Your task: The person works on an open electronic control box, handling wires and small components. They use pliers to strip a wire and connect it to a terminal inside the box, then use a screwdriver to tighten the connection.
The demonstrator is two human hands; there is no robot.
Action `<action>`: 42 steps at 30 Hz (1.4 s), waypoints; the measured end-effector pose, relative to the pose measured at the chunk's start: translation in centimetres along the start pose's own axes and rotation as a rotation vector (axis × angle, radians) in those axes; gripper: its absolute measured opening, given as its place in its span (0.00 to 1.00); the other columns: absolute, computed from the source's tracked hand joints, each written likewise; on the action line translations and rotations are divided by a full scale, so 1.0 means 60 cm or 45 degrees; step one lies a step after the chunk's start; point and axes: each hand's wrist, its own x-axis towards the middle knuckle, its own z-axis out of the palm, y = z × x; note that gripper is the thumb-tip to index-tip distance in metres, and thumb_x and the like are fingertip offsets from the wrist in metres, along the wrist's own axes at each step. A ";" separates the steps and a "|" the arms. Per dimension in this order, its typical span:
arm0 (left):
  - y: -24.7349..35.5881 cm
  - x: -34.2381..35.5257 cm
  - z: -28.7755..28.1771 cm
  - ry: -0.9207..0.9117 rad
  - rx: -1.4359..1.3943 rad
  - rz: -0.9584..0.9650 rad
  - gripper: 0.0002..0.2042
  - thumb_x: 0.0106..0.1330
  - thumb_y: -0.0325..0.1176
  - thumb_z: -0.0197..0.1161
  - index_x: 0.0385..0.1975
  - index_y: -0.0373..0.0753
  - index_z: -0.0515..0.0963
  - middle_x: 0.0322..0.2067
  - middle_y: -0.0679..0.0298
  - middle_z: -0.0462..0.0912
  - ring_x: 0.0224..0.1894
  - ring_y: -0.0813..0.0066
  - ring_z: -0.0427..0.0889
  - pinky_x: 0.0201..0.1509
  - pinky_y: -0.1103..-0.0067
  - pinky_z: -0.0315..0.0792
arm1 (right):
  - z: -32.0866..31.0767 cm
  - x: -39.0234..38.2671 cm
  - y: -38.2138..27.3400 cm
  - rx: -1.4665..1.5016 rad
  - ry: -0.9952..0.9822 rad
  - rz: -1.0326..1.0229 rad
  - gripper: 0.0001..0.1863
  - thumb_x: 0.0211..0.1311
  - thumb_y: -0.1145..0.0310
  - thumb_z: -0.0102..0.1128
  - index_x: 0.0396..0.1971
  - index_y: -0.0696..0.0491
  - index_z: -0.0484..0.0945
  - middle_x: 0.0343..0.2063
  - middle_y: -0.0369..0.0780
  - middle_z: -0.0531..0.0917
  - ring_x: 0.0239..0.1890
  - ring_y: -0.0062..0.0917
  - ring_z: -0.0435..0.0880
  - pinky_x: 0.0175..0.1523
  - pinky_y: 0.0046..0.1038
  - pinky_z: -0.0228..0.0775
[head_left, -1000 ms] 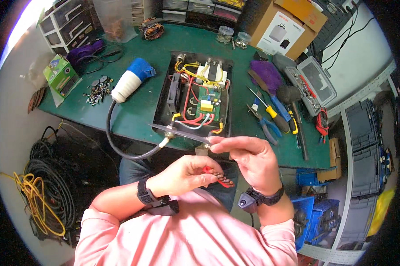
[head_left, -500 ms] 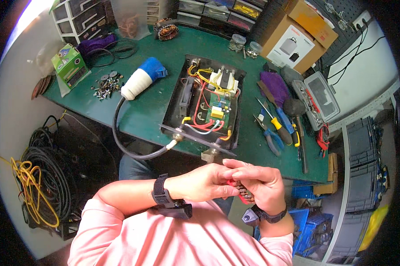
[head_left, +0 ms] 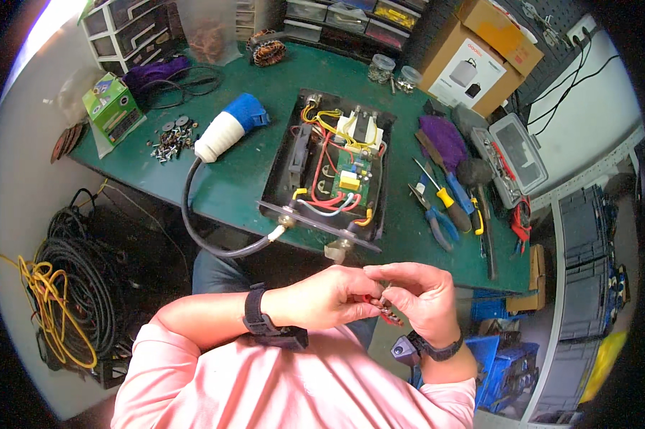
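My left hand [head_left: 340, 293] grips a small red strip [head_left: 389, 316] studded with dark metal pieces, perhaps bits, partly hidden by fingers. My right hand [head_left: 414, 293] curls over it from the right, thumb and fingertips closed on a small piece at the strip, too small to name. Just above my hands, an open black enclosure [head_left: 275, 182] with circuit board [head_left: 358, 179], wires and fan [head_left: 299, 154] rests at the bench's front edge, its end plate [head_left: 319, 222] jutting out. A thick black cable [head_left: 190, 214] joins that plate to a white-and-blue plug [head_left: 222, 136].
Pliers [head_left: 437, 222], screwdrivers [head_left: 452, 204] and a toolbox [head_left: 508, 161] lie on the right of the green bench [head_left: 165, 179]. Loose screws [head_left: 172, 143] and a green box [head_left: 111, 107] are left. A cardboard box [head_left: 479, 64] stands behind. Coiled cables [head_left: 65, 300] lie lower left, blue crates [head_left: 508, 372] lower right.
My right hand has left the enclosure's end plate, come down and joined my left hand at the red strip. Over the last half second its thumb and fingers have shifted slightly on it.
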 end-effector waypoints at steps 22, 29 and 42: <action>0.006 -0.002 -0.003 0.222 0.172 -0.146 0.08 0.58 0.24 0.66 0.37 0.34 0.81 0.32 0.55 0.83 0.33 0.65 0.83 0.39 0.74 0.76 | -0.028 0.002 0.002 -0.417 0.199 -0.142 0.06 0.58 0.81 0.63 0.36 0.61 0.83 0.34 0.41 0.84 0.36 0.23 0.83 0.43 0.22 0.75; 0.017 -0.006 -0.009 0.284 0.374 -0.356 0.10 0.55 0.25 0.70 0.37 0.34 0.81 0.29 0.58 0.81 0.29 0.71 0.81 0.34 0.77 0.75 | -0.015 0.023 -0.007 -0.488 0.086 -0.307 0.07 0.55 0.81 0.65 0.34 0.60 0.83 0.30 0.42 0.84 0.33 0.25 0.83 0.39 0.23 0.74; 0.006 -0.001 -0.010 0.308 0.467 -0.316 0.10 0.54 0.26 0.71 0.36 0.34 0.81 0.25 0.60 0.78 0.26 0.71 0.77 0.31 0.77 0.72 | 0.002 0.043 0.006 -0.815 0.016 -0.524 0.06 0.47 0.76 0.69 0.28 0.55 0.83 0.27 0.41 0.79 0.32 0.34 0.78 0.38 0.32 0.71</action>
